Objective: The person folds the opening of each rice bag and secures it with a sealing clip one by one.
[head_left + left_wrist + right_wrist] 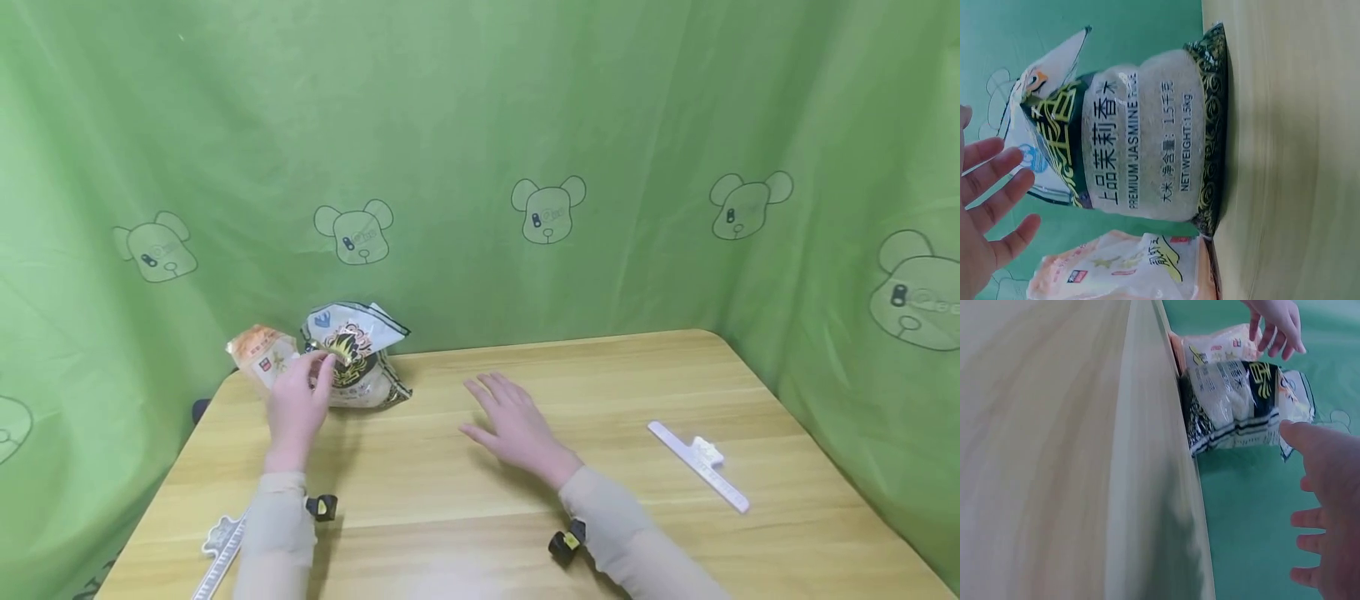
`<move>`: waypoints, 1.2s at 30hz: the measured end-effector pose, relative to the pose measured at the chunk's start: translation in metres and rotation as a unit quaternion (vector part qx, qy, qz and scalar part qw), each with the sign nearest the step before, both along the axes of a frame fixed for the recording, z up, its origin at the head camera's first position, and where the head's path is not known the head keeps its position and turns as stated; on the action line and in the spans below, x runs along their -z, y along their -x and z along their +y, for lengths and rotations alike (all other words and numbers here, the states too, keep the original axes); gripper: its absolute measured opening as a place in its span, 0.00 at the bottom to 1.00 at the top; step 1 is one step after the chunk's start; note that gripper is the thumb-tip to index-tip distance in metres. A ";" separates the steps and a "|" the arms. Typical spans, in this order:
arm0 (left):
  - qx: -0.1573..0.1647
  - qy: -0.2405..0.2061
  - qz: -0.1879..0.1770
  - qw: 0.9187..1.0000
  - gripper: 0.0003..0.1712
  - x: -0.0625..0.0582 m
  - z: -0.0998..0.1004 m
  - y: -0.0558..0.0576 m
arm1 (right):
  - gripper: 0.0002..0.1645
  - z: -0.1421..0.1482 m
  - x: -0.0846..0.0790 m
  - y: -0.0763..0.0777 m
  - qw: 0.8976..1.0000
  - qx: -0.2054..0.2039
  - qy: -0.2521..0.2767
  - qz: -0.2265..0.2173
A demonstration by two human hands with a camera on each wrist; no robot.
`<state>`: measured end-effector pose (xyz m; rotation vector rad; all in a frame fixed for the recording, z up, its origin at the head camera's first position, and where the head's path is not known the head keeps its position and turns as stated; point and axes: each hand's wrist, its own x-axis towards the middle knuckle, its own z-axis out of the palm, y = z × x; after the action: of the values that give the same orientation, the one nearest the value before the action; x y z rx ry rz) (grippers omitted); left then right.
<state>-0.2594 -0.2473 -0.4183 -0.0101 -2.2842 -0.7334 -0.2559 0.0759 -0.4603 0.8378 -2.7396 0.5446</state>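
Note:
A bag of jasmine rice [1147, 137] stands at the back left of the table, its folded-over top tilting backward. My left hand [300, 404] hovers in front of its upper part; the left wrist view has the fingers [997, 197] loosely bent, holding nothing. Beside the rice, on its left, a smaller orange-and-white bag [1116, 269] leans, partly hidden by that hand in the head view. My right hand [517, 425] is held over the middle of the table, palm down with fingers spread, to the right of the rice bag.
A long pale lilac clip [697, 467] lies on the right side of the wooden table [450, 517]. Another long white clip [220, 554] lies at the front left, partly under the left sleeve. A green curtain [465, 167] hangs behind the table's back edge.

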 end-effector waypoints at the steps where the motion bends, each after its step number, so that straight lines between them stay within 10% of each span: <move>1: -0.005 -0.011 0.000 1.000 0.22 0.000 -0.002 0.001 | 0.44 -0.003 0.000 0.001 1.000 -0.003 0.003 0.001; 20: -0.013 -0.166 -0.058 0.984 0.31 0.005 -0.025 0.028 | 0.48 -0.054 0.012 0.021 0.999 -0.028 0.035 -0.020; 28: 0.023 -0.248 -0.072 0.966 0.37 0.015 -0.019 0.038 | 0.50 -0.075 0.006 0.034 0.993 -0.033 0.091 -0.066; 36: 0.074 -0.346 -0.093 0.931 0.37 0.017 -0.010 0.045 | 0.55 -0.096 -0.005 0.042 0.975 -0.031 0.164 -0.144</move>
<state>-0.3047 -0.2575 -0.4349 0.2275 -2.0868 -1.6436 -0.2976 -0.0201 -0.4554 0.8145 -2.7585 1.1771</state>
